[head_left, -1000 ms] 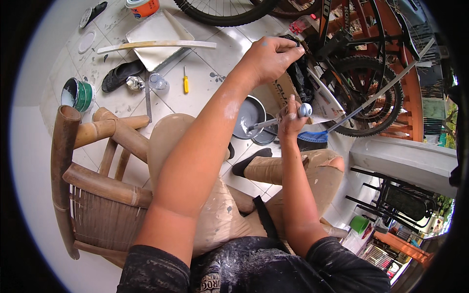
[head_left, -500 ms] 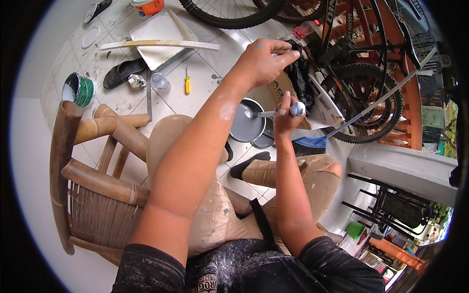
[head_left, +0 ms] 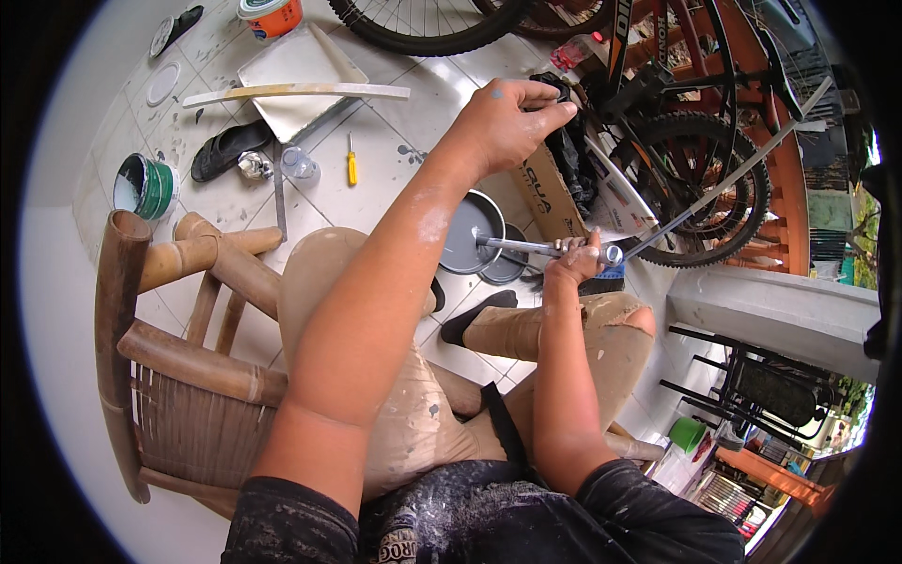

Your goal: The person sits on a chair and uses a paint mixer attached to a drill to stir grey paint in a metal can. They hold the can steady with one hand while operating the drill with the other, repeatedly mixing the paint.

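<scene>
My right hand (head_left: 577,258) is wrapped round a grey tube (head_left: 522,245), which slants low to the left. Its far end dips into grey paint in a round can (head_left: 459,246), while its round near end sticks out past my fist. My left hand (head_left: 515,122) hangs higher up, thumb and fingers drawn together beside a black plastic bag (head_left: 575,164); whatever they hold, if anything, is hidden. The left forearm covers part of the can's left side. A round grey-smeared lid (head_left: 505,271) lies beside the can.
A cardboard box (head_left: 545,193) and bicycles (head_left: 695,179) stand to the right. A bamboo chair (head_left: 202,362) is at the left. On the tiles lie a yellow screwdriver (head_left: 352,169), a paint tray (head_left: 291,113) under a strip, a sandal (head_left: 225,150) and a green pot (head_left: 150,188).
My right hand has moved right and down, tilting the tube flatter so more of its length shows. My left hand keeps its pose. The whole view has shifted slightly.
</scene>
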Demonstrator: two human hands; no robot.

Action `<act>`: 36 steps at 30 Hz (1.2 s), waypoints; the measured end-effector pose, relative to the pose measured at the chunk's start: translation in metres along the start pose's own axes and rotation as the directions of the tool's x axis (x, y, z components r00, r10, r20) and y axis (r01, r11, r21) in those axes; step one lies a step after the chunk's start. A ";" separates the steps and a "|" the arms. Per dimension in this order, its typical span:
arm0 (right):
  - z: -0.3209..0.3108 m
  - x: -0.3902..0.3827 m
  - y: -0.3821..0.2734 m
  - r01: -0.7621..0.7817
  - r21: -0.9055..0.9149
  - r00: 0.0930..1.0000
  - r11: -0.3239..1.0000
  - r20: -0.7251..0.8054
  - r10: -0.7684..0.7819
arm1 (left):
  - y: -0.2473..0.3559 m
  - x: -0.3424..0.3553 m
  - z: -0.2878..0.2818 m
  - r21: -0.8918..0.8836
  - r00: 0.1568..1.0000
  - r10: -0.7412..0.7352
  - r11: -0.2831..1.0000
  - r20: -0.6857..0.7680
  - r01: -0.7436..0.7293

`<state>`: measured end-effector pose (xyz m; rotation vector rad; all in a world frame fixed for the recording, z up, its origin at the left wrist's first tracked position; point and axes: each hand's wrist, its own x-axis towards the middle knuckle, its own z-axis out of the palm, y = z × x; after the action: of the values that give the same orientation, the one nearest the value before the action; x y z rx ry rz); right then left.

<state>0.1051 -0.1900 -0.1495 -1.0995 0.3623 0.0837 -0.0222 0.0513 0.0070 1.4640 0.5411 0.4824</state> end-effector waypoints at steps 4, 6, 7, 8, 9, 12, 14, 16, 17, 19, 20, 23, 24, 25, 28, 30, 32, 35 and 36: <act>-0.019 0.020 0.010 -0.068 -0.055 0.978 0.996 -0.203 0.055 | -0.007 -0.001 0.011 0.003 0.996 -0.011 1.000 0.084 0.011; -0.020 0.024 0.001 -0.112 -0.050 0.978 0.993 -0.184 0.101 | -0.012 0.000 0.012 0.018 0.994 -0.010 1.000 0.107 0.009; -0.019 0.024 -0.007 -0.125 -0.068 0.977 0.990 -0.184 0.111 | -0.014 0.001 0.012 0.028 0.992 -0.030 0.999 0.120 0.027; -0.018 0.024 -0.021 -0.132 -0.092 0.978 0.987 -0.173 0.114 | -0.016 0.003 0.009 0.024 0.995 -0.007 1.000 0.103 0.004; -0.013 0.023 -0.032 -0.131 -0.068 0.981 0.989 -0.151 0.119 | -0.017 0.004 0.005 0.023 0.996 -0.005 1.000 0.089 0.003; 0.003 0.019 -0.076 -0.098 -0.085 0.992 0.992 -0.093 0.090 | -0.018 0.007 -0.002 0.011 0.998 -0.033 0.999 0.052 0.032; 0.016 0.013 -0.104 -0.030 -0.089 0.999 0.996 0.013 0.031 | -0.015 0.006 -0.004 0.000 0.998 -0.050 0.999 0.040 0.050; 0.029 0.001 -0.128 0.013 -0.122 0.985 0.992 0.174 0.008 | -0.012 0.004 -0.003 0.027 0.999 -0.025 0.999 0.029 0.024; 0.033 -0.006 -0.143 0.023 -0.145 0.974 0.989 0.227 0.011 | -0.010 0.003 -0.001 0.044 1.000 -0.019 0.999 0.025 0.018; 0.044 -0.024 -0.157 0.056 -0.188 0.950 0.981 0.312 0.006 | -0.009 0.003 -0.001 0.025 0.998 -0.030 0.999 0.050 0.029; 0.051 -0.033 -0.159 0.078 -0.208 0.939 0.975 0.344 -0.002 | -0.009 0.003 0.000 0.016 0.998 -0.032 0.999 0.050 0.031; 0.068 -0.065 -0.144 0.157 -0.192 0.896 0.969 0.441 -0.058 | -0.011 0.004 0.002 -0.009 0.999 -0.016 1.000 0.035 0.016; 0.073 -0.076 -0.134 0.196 -0.227 0.885 0.954 0.459 -0.073 | -0.013 0.004 0.002 -0.036 0.999 -0.002 0.999 0.050 0.004; 0.077 -0.086 -0.123 0.235 -0.239 0.858 0.942 0.507 -0.085 | -0.014 0.004 0.003 -0.059 0.998 0.012 0.998 0.065 -0.008; 0.094 -0.107 -0.093 0.191 -0.250 0.813 0.949 0.582 -0.010 | -0.017 0.003 0.003 -0.003 0.985 0.046 0.999 0.167 -0.046; 0.107 -0.114 -0.076 0.220 -0.228 0.807 0.949 0.588 -0.046 | -0.017 0.002 0.001 0.066 0.972 0.025 0.997 0.234 -0.041; 0.119 -0.112 -0.066 0.271 -0.171 0.767 0.947 0.633 -0.105 | -0.016 0.002 -0.002 0.069 0.976 0.014 0.997 0.219 -0.030; 0.128 -0.097 -0.052 0.302 -0.120 0.732 0.946 0.665 -0.149 | -0.014 0.003 -0.007 0.045 0.986 0.004 0.999 0.165 -0.011; 0.127 -0.089 -0.047 0.317 -0.122 0.725 0.940 0.671 -0.158 | -0.014 0.004 -0.007 0.030 0.990 0.001 1.000 0.143 -0.005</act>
<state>0.0646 -0.0894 -0.0294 -1.2616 -0.4429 0.2790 -0.0241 0.0585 -0.0073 1.5161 0.4336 0.3694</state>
